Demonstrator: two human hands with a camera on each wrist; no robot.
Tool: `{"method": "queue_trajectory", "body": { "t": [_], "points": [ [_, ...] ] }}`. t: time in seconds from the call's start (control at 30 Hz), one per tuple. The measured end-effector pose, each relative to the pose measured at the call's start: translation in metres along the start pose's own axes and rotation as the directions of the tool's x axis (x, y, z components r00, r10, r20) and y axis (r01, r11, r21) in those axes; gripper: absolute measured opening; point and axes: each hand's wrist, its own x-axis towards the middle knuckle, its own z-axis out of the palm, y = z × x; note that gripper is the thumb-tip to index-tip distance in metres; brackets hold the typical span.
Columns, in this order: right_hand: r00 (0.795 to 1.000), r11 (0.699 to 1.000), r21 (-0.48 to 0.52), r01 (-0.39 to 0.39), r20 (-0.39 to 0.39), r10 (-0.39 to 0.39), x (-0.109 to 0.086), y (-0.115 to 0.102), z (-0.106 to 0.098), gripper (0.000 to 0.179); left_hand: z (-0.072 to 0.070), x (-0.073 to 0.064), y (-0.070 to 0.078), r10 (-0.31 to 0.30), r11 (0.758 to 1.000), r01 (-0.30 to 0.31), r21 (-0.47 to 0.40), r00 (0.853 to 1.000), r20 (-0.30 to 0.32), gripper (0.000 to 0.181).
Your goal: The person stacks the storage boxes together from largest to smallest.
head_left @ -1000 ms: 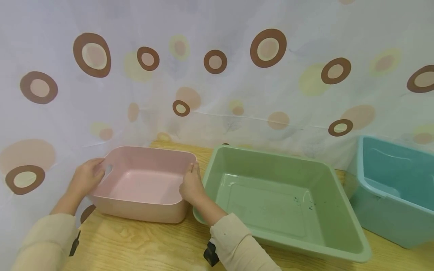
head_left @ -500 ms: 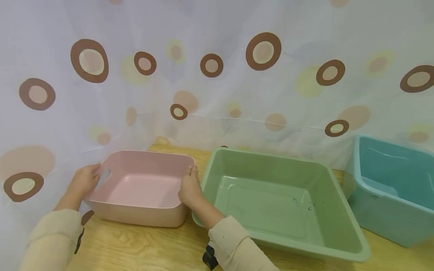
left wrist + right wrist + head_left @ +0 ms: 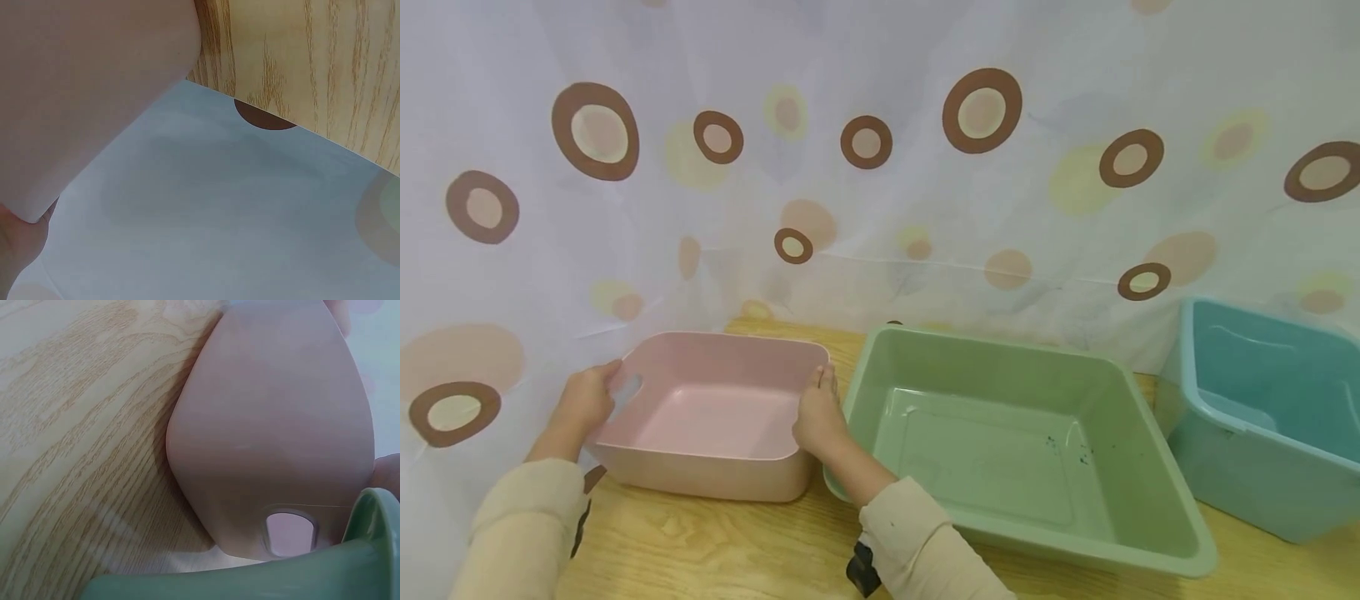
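Observation:
A pink plastic bin (image 3: 700, 477) with rounded corners stands on the wooden table, with nothing inside it. Its left end is held by my left hand (image 3: 584, 403), at the rim beside the oval handle hole; part of those fingers is hidden by the wall. On the opposite end, my right hand (image 3: 822, 417) grips the rim. The left wrist view has the bin's outer wall (image 3: 94, 75) close up, with a bit of the left hand (image 3: 24, 244) at the lower left. From the right wrist, the bin's long side (image 3: 269, 425) and another handle hole are visible.
A larger green basin (image 3: 1075, 543) stands close against the bin's right end, dark specks on its floor. Farther right is a teal tub (image 3: 1262, 475). A white curtain (image 3: 910, 50) with brown rings hangs behind and at the left. The wooden table (image 3: 700, 550) shows in front.
The pink bin's left end has shifted slightly left and toward me between the first frame and now, both hands staying on it. The head view has tilted a little too.

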Motion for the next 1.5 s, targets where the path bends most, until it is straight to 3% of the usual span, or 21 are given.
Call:
{"method": "queue_trajectory", "body": {
  "t": [0.4,0.6,0.8,0.93,1.3,1.5],
  "points": [
    [1.000,0.999,-0.036,0.016,0.008,-0.016,-0.005,-0.002,-0.001,0.073,-0.001,-0.007,0.000,0.056,0.998,-0.056,0.025,0.998,-0.036,0.056],
    [1.000,0.999,-0.047,-0.002,0.002,0.002,-0.005,-0.001,-0.001,0.075,0.001,-0.006,-0.001,0.077,0.997,-0.078,-0.002,0.993,-0.089,0.049],
    [1.000,0.999,-0.035,-0.004,-0.008,0.004,-0.005,0.000,-0.001,0.075,0.001,-0.002,-0.001,0.043,0.999,-0.045,-0.023,0.997,-0.070,0.052],
    [1.000,0.999,-0.031,0.020,-0.020,-0.021,-0.004,0.000,-0.002,0.075,0.000,-0.002,-0.002,0.047,0.999,-0.048,-0.012,0.995,-0.089,0.052],
    [0.998,0.995,-0.074,0.066,-0.009,-0.067,-0.004,0.001,-0.002,0.072,0.000,-0.019,-0.010,0.064,0.998,-0.066,-0.017,0.993,-0.102,0.054],
    [0.997,0.995,-0.066,0.080,-0.007,-0.081,0.000,-0.007,-0.015,0.075,-0.011,-0.020,-0.010,0.112,0.993,-0.116,-0.010,0.980,-0.162,0.052]
  ]
}}
